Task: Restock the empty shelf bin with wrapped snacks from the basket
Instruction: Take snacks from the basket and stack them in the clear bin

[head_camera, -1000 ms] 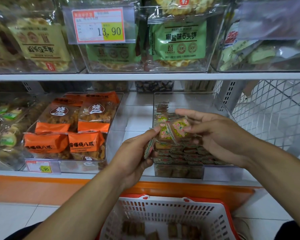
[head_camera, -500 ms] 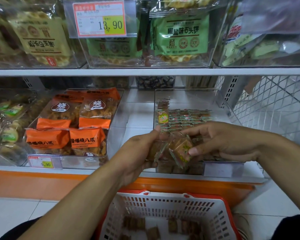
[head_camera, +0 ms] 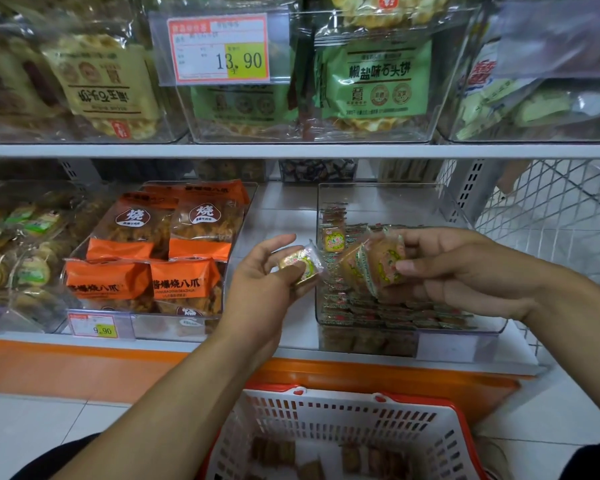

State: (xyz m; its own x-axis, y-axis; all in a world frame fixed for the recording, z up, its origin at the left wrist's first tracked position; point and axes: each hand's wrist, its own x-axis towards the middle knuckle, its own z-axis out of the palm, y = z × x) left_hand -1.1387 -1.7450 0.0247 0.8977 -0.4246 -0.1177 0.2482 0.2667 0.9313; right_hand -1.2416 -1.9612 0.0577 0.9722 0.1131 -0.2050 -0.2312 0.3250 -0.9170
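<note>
A clear shelf bin (head_camera: 388,192) stands on the lower shelf at centre right, partly filled with rows of small wrapped snacks (head_camera: 378,310). My left hand (head_camera: 264,285) holds one wrapped snack (head_camera: 303,265) just left of the bin. Over the bin's front half, my right hand (head_camera: 465,271) grips a small stack of wrapped snacks (head_camera: 374,265). Below, the white basket with a red rim (head_camera: 343,414) holds several more brown wrapped snacks (head_camera: 371,459).
An adjacent clear bin holds orange snack bags (head_camera: 160,258). Green and yellow cracker packs (head_camera: 374,77) fill the bins on the upper shelf (head_camera: 291,150). A white wire mesh panel (head_camera: 551,216) stands to the right. Price tags (head_camera: 94,327) hang on the bin fronts.
My hands have separated: the left one drew away to the left with a single snack, while the right keeps the stack above the bin.
</note>
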